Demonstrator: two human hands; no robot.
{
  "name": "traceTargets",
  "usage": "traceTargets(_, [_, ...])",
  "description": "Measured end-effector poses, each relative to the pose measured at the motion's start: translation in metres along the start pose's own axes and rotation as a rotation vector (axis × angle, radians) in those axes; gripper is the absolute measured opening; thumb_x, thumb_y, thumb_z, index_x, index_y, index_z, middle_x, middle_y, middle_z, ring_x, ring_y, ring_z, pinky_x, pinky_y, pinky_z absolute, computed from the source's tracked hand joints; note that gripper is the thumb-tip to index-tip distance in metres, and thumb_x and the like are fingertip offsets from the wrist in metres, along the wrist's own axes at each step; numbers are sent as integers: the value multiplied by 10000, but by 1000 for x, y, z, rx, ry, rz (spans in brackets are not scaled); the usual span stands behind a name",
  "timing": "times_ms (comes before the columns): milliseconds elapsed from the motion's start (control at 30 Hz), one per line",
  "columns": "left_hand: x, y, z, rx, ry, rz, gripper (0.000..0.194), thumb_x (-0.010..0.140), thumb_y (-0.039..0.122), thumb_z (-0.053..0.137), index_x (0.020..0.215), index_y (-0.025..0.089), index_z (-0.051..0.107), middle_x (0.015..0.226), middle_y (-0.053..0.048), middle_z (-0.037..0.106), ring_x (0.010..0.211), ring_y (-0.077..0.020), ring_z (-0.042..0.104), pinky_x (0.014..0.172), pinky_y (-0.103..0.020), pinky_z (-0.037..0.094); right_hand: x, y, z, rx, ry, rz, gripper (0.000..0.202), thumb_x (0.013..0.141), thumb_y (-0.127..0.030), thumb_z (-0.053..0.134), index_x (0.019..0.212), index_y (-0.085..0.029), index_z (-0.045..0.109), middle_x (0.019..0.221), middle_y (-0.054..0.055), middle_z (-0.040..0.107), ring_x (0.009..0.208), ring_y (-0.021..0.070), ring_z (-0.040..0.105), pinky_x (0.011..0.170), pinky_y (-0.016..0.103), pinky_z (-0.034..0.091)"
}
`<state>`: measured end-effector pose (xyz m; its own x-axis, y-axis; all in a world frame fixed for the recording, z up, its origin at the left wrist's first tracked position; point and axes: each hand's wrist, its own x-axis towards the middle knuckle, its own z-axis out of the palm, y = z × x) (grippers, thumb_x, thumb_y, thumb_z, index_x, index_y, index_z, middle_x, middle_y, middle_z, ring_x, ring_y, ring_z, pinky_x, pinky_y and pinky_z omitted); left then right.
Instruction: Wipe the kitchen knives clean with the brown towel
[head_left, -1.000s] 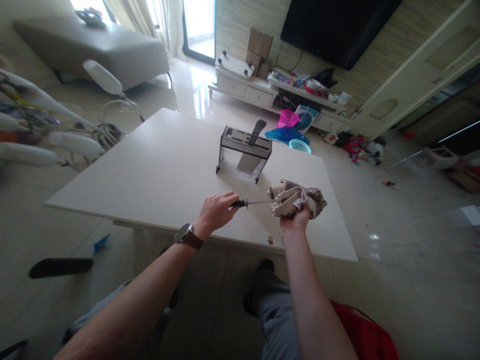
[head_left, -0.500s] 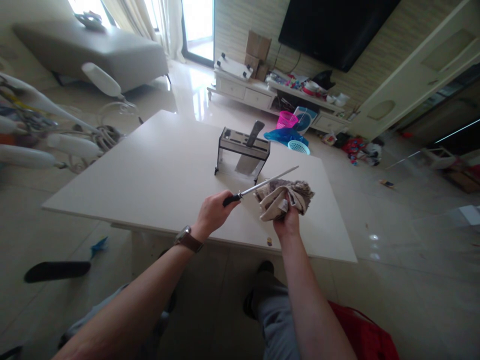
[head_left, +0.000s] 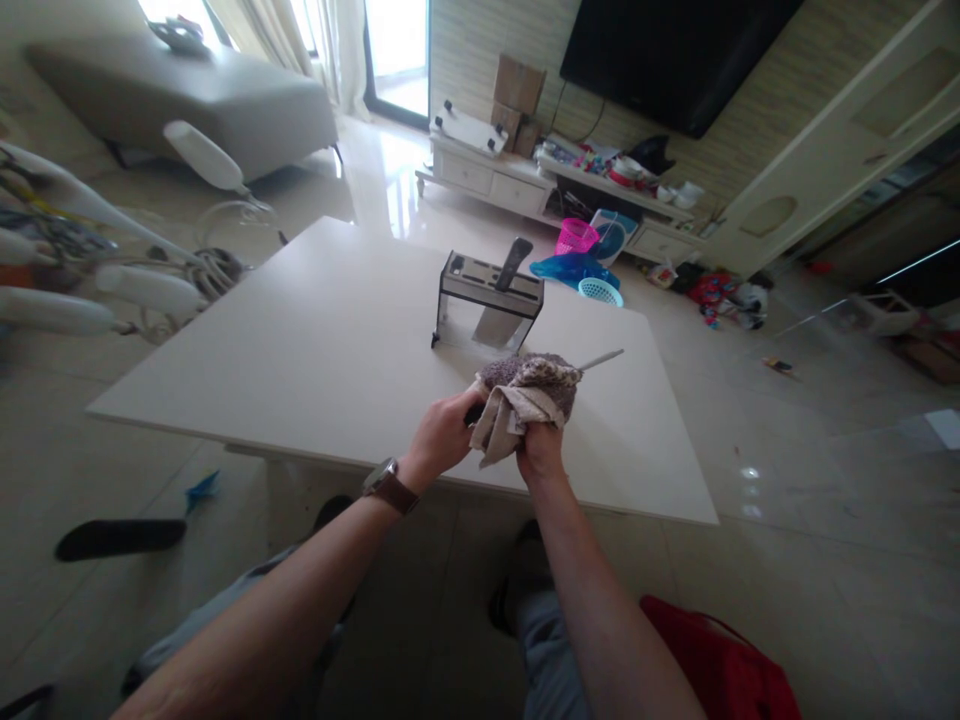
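My left hand (head_left: pixel 444 432) is closed round the black handle of a honing steel (head_left: pixel 602 358), whose tip sticks out to the right past a bunched cloth. The brown and beige cloth (head_left: pixel 529 400) covers most of the rod. Closed on that cloth from below is my right hand (head_left: pixel 541 450). Just behind, a knife block (head_left: pixel 491 275) stands on the white table (head_left: pixel 300 340). A knife (head_left: pixel 514 262) is in the block, its dark handle up and its broad blade showing below the top.
Beyond the table are a pink basket (head_left: pixel 576 237), a blue plastic bag (head_left: pixel 571 270) and a light-blue basket (head_left: pixel 600 292). A red bag (head_left: pixel 720 660) lies on the floor at lower right. White chairs (head_left: pixel 202 155) stand at the left.
The cloth has moved left along the honing steel with my right hand, from beside the rod to around it near the handle. My left hand has shifted slightly right.
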<state>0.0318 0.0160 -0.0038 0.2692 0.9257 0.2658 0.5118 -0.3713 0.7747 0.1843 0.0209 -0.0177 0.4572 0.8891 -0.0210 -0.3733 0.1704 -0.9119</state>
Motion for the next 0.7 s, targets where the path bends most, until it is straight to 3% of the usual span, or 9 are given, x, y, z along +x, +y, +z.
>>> traceTargets(333, [2, -1, -3, 256, -10, -7, 147, 952, 343, 621, 920, 219, 693, 925, -67, 759, 772, -206, 670, 631, -292, 343, 16, -9, -12, 123, 129, 54, 330, 601, -258, 835, 904, -185, 729, 891, -23, 770, 828, 158, 712, 827, 322, 607])
traceTargets(533, [0, -2, -5, 298, -10, 15, 205, 961, 414, 639, 901, 221, 674, 902, -50, 761, 743, -204, 670, 617, -302, 321, 26, -6, -30, 150, 71, 106, 299, 669, -263, 803, 949, -198, 723, 900, -31, 776, 822, 151, 723, 806, 305, 620])
traceTargets(700, [-1, -3, -5, 333, -8, 9, 200, 965, 411, 639, 917, 221, 679, 916, -51, 767, 752, -208, 677, 615, -307, 315, 28, -4, -32, 198, 60, 190, 286, 711, -324, 796, 959, -210, 709, 931, -22, 780, 864, 159, 730, 820, 321, 622])
